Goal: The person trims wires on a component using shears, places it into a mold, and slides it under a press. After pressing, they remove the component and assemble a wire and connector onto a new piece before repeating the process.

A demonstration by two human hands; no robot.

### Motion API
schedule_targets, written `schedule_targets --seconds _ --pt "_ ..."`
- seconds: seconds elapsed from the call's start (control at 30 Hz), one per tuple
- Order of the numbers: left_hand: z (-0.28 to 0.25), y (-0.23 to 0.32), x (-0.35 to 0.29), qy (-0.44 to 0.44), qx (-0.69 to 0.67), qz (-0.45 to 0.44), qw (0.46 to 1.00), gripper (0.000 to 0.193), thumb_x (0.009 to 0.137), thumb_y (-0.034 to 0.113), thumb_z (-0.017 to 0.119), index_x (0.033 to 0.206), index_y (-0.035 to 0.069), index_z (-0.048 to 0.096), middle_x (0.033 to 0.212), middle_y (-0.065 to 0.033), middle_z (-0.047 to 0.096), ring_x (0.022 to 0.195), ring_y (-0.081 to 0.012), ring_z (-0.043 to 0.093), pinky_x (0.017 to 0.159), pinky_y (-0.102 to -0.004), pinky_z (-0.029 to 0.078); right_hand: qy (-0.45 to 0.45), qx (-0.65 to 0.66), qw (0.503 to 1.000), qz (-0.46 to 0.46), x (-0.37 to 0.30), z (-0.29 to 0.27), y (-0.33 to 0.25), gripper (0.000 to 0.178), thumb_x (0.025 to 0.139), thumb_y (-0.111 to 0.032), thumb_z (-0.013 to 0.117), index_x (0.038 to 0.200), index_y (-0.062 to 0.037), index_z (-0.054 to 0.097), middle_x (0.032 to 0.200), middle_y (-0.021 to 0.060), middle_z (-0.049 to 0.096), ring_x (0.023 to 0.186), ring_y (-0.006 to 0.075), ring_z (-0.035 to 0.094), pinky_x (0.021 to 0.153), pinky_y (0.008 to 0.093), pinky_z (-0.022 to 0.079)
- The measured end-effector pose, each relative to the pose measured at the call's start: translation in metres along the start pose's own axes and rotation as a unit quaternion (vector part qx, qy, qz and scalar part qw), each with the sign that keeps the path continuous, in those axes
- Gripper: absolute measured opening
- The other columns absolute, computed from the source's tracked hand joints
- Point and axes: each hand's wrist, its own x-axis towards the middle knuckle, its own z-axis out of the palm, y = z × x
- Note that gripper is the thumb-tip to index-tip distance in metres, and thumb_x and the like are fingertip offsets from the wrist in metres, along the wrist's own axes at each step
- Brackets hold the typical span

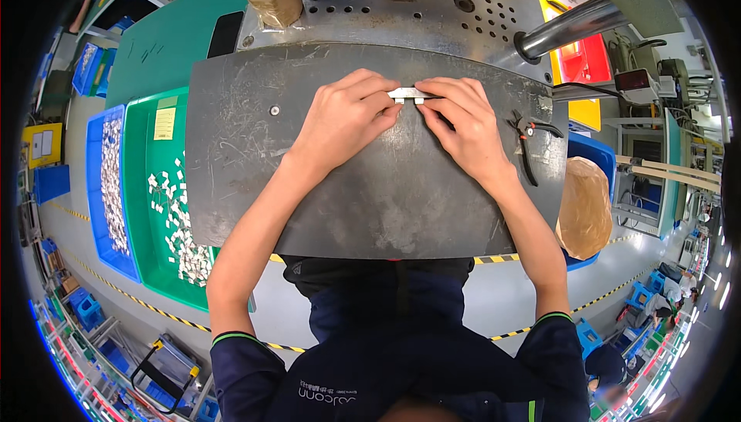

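Between my two hands, over the far middle of the dark metal plate (370, 214), is a small whitish strip-like part (407, 93) with two short white blocks on its near side. My left hand (351, 113) pinches its left end between thumb and fingers. At the opposite end, my right hand (461, 117) pinches it in the same way. The fingertips cover both ends, so its full shape is hidden. Red-and-black cutting pliers (526, 130) lie with spread handles on the plate, to the right of my right hand.
At left stand a green bin (162, 268) with scattered small white parts and a blue bin (94, 183) full of small parts. A perforated machine bed (340, 17) with steel posts (571, 28) rises beyond the plate. A blue bin with brown paper (584, 206) sits at right.
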Motion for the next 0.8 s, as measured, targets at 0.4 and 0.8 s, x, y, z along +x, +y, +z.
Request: schedule_targets --seconds 0.4,0.8 --pt "-0.038 -0.012 0.009 -0.127 -0.055 -0.035 0.99 0.011 0.081 0.004 0.081 0.086 -0.002 0.073 0.112 -0.0074 0.074 0.106 -0.0279 0.069 0.082 -0.038 0.06 -0.057 0.026 0.996 0.056 -0.008 -0.031 0.019 0.016 0.08 -0.005 0.083 0.093 -0.0044 0.075 0.12 0.0048 0.062 0.113 0.0315 0.059 0.096 0.0415 0.052" --pt "-0.021 -0.003 0.01 -0.054 -0.095 -0.054 0.993 0.025 0.074 0.009 0.088 0.096 0.003 0.076 0.109 -0.0072 0.074 0.103 -0.0283 0.068 0.088 -0.0385 0.058 -0.039 0.051 0.996 0.068 0.003 -0.025 0.008 0.05 0.083 -0.013 0.083 0.13 -0.0101 0.067 0.127 0.011 0.067 0.12 0.0326 0.06 0.103 0.0437 0.047"
